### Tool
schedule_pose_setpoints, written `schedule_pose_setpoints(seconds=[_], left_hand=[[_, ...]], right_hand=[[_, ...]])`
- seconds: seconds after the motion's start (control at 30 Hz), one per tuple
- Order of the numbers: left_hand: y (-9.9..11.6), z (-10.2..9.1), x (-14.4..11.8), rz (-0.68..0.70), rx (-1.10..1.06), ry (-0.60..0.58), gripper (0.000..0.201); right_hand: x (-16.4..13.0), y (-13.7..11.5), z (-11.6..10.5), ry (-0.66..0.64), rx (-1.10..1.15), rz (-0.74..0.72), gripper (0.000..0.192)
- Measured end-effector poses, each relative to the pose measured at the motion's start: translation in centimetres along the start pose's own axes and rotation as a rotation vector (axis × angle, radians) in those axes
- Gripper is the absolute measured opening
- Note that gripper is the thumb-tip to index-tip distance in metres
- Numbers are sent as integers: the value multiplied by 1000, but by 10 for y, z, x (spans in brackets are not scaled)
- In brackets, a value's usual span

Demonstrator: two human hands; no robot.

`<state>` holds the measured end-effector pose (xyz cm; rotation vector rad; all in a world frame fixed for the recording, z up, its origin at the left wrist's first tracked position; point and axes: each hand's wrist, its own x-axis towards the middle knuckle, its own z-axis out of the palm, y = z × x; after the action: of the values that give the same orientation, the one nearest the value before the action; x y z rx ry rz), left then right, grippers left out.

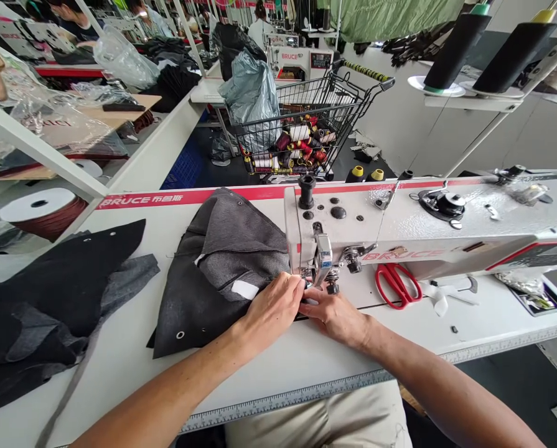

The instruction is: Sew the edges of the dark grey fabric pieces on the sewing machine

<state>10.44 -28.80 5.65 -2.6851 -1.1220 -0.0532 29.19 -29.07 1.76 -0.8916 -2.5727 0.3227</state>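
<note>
A white sewing table (133, 367) is filling the lower half of the frame, and a white Bruce sewing machine (427, 227) is stretching across the right side above it. A dark grey fabric piece (213, 280) with metal eyelets is lying left of centre, its right edge running under the needle area (322, 274); it is looking soft, light and floppy, likely to bunch or slide on the smooth top, so it is best held flat near the seam with spread fingertips rather than lifted. A small white label (244, 289) is sitting on it just left of the hands.

The left hand (273, 308) is pressing palm-down on the fabric, fingers curled loosely and holding the cloth flat beside the presser foot. The right hand (334, 314) is lying low just right of it, fingers extended toward the foot and pinching or pressing the fabric edge; I cannot tell which. Both forearms are angling in from the bottom edge.

Another dark fabric pile (49, 298) is resting at lower left, red scissors (394, 283) under the machine arm, and a wire cart (301, 134) of thread spools at upper centre.
</note>
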Motion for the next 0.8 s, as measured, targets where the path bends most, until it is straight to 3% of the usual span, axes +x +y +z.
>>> schedule_pose_setpoints(seconds=[0.8], left_hand=[[1,-2,2,-29,15,31,30]], right_hand=[[2,3,-1,-53,-71,-22,37]])
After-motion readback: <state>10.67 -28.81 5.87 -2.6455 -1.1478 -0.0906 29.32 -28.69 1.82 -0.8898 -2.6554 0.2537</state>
